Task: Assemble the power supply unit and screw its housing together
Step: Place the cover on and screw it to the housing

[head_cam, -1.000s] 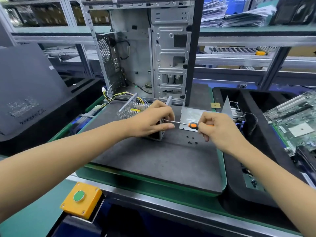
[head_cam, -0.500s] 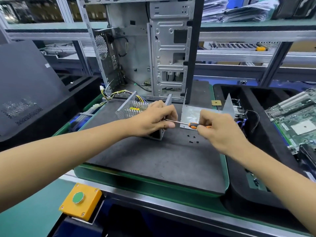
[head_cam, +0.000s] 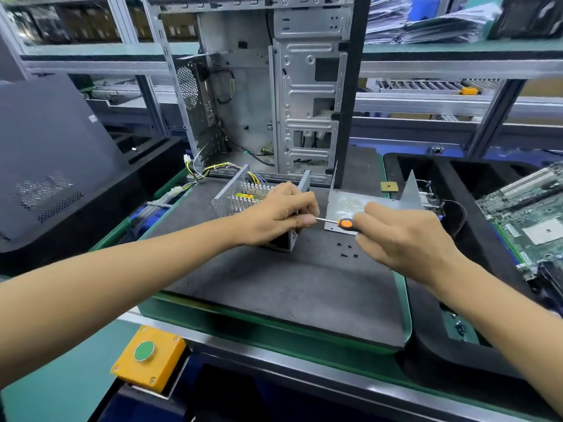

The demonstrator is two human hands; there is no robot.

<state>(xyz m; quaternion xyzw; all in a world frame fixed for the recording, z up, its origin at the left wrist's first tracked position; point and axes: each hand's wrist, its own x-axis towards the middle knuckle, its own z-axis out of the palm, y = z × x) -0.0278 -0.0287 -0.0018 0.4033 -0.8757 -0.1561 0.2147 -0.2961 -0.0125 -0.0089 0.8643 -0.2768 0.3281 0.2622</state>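
Observation:
The open power supply unit, a perforated metal box with heat sinks and coloured wires, stands on the dark mat. My left hand grips its right side, thumb by the screwdriver tip. My right hand holds the orange-handled screwdriver, its shaft pointing left into the unit's side wall. The screw at the tip is hidden by my thumb. The housing cover, a bent metal sheet, lies just right of the unit. Several small black screws lie on the mat below the screwdriver.
An empty computer case stands upright behind the mat. A black tray with a motherboard sits to the right. A dark side panel leans at the left. A yellow box with a green button is at the front edge.
Both hands stay on the unit and the screwdriver. The view has shifted slightly; the screwdriver remains against the unit's side wall.

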